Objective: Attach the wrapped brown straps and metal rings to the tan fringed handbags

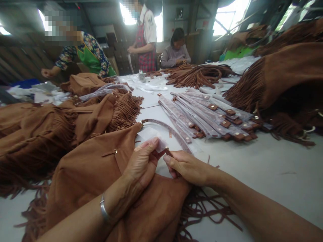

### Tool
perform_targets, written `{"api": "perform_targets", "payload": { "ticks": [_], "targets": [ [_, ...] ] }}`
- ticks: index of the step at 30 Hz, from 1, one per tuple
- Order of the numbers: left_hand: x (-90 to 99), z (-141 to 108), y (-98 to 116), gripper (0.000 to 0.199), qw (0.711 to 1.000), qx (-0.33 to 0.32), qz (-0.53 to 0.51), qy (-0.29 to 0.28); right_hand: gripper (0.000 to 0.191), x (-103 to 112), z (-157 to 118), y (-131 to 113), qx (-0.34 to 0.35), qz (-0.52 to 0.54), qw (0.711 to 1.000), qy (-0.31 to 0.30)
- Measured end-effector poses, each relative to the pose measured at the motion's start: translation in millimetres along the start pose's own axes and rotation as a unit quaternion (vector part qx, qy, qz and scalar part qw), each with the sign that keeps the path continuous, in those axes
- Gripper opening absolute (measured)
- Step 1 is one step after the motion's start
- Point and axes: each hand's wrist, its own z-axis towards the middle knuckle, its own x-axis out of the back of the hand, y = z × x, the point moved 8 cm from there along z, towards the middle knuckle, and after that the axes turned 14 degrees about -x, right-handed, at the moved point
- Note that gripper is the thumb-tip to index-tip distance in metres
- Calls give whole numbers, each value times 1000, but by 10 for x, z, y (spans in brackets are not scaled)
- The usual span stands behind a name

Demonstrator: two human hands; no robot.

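A brown fringed bag [93,168] lies on the table under my forearms. Its plastic-wrapped strap [174,129] curves away from a metal fitting at the bag's far corner and back toward my hands. My left hand [143,161] is closed, thumb against fingers, on a brown leather strap end [161,154]; a thin whitish sheet [152,136] shows behind the thumb. My right hand [185,166] pinches the same leather close to a small metal piece [167,148], at the bag's right edge. The fingers partly hide how strap and bag meet there.
Plastic-wrapped straps [202,114] with brown leather ends lie in a pile ahead. More fringed bags are heaped at left [35,134] and right [290,74]. Loose brown fringe [194,75] lies farther back. Three people [146,37] are across the table.
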Motion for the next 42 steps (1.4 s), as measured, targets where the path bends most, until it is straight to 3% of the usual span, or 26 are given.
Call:
{"api": "perform_targets", "payload": {
  "ticks": [4, 10, 15, 21, 26, 34, 42],
  "targets": [
    [-38, -40, -18, 12, 999, 12, 36, -21, 43, -14, 18, 28, -15, -2, 1000, -4],
    [-160, -161, -79, 21, 986, 40, 121, -110, 39, -24, 33, 113, -59, 31, 997, -32],
    [-33, -87, -50, 24, 986, -14, 156, -50, 15, 124, -106, 13, 18, -126, 991, -49],
    [-3, -51, -69, 22, 992, -13, 122, -36, 32, 130, -304, 8, 70, -270, 953, -116],
    [31, -48, -104, 22, 994, 13, 109, -25, 32, 80, -333, 48, 52, -351, 932, -74],
    [-6, -70, -2, 21, 994, 30, 99, -37, 22, 93, -267, -34, 79, -231, 969, -22],
    [-22, -152, 54, 27, 991, 5, 120, -65, 28, 141, -301, 34, 66, -103, 978, -168]
  ]
}}
